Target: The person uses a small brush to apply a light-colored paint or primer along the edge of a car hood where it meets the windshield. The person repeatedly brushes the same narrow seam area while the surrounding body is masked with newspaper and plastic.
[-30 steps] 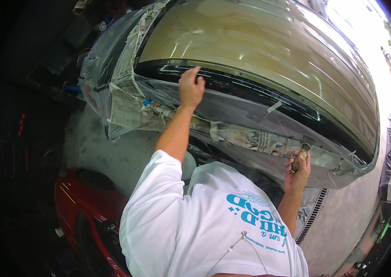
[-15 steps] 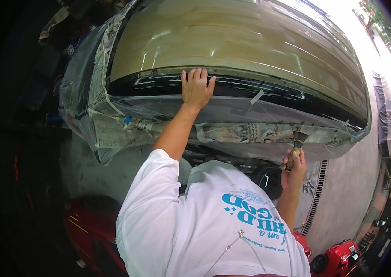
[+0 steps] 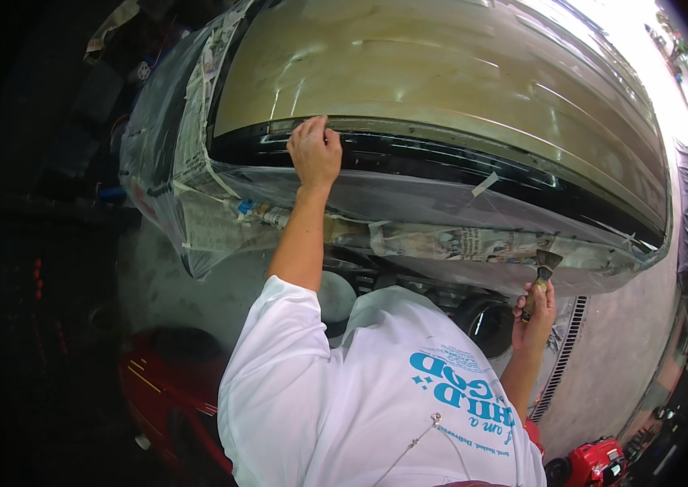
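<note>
My left hand [image 3: 315,154] is at the near edge of a gold-brown car roof [image 3: 409,77]. Its fingers are curled together over the narrow groove [image 3: 392,128] beside the black side strip [image 3: 409,154], and the fingertips are hidden, so whatever they pinch cannot be made out. Lower down on the right, my right hand [image 3: 535,312] is closed round the handle of a scraper [image 3: 548,261]. The flat blade points up and away from me, in front of the newspaper masking [image 3: 465,242]. A loose bit of pale tape [image 3: 485,184] sticks to the masking film below the black strip.
Clear plastic film [image 3: 157,154] and newspaper wrap the car's sides. A wheel [image 3: 482,325] shows below the film. A floor drain grate [image 3: 565,353] runs at the right. A red car [image 3: 165,381] stands at lower left, a red toy car [image 3: 595,463] at lower right.
My left hand has slid left along the roof edge, its fingers going from spread to curled. My right hand still grips the scraper. The whole view has shifted slightly.
</note>
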A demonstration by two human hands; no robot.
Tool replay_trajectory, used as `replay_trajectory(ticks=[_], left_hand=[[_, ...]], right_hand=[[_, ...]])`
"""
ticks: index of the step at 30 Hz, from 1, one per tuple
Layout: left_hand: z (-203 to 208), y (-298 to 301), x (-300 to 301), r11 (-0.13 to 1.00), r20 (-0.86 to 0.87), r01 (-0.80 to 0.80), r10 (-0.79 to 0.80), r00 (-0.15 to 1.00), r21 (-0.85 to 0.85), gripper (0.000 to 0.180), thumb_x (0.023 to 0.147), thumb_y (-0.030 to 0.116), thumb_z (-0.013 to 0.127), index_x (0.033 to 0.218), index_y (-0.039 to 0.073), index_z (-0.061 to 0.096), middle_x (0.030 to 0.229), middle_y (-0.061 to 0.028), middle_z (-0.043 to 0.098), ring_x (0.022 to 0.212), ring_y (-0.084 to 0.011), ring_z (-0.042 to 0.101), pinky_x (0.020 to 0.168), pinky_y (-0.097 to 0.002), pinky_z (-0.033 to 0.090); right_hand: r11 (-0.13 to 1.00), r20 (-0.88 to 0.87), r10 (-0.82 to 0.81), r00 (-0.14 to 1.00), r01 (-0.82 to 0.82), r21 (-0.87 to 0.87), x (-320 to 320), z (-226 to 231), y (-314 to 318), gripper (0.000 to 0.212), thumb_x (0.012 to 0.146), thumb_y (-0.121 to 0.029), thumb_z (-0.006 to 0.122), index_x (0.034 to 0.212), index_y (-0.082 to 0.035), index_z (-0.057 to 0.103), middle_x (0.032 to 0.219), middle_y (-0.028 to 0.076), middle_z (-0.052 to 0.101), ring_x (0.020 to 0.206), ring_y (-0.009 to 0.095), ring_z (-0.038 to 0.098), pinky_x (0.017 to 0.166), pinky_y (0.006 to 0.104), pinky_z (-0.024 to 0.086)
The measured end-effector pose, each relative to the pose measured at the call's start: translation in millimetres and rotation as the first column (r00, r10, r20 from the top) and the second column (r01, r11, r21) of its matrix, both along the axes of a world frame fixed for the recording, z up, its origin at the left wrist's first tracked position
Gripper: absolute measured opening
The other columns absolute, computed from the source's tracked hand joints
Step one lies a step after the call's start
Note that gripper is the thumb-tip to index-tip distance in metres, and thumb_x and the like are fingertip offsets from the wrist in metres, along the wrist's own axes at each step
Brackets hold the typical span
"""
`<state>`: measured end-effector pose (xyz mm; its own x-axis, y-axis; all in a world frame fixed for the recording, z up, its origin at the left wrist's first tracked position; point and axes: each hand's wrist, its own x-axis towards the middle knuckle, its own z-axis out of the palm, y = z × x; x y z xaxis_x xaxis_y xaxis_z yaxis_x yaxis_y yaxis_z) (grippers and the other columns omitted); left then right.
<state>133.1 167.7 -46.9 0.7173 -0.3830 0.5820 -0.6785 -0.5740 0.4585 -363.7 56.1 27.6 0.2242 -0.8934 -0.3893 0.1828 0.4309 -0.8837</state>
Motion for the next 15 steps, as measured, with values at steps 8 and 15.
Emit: replay_trajectory(ticks=[8,15], left_hand=[[17.8,-55.5,-73.9,0.93,-0.002,0.029,-0.03,1.0,0.366,0.047,0.099,0.04,0.056,0.128,0.005,0.069,0.138,-0.016,0.063,0.136,-0.0327,0.051,0.113,-0.0773,0.026],[33.1,-80.3,-110.7,0.928,-0.14,0.22,-0.185,0.973,0.302,0.045,0.099,0.037,0.055,0.125,0.003,0.069,0.131,-0.0129,0.065,0.134,-0.0316,0.051,0.113,-0.0843,0.018]], right_hand=[[0.997,-0.017,0.083,0.996,-0.083,0.01,38.3,9.5,-4.7,0.027,0.106,-0.016,0.062,0.132,-0.009,0.056,0.101,0.002,0.066,0.07,0.008,0.061,0.053,0.0218,0.047],[0.993,-0.032,0.118,0.992,-0.118,0.021,54.4,8.1,-9.0,0.034,0.106,-0.015,0.063,0.137,-0.008,0.053,0.101,0.005,0.067,0.069,0.009,0.061,0.053,0.0225,0.047]])
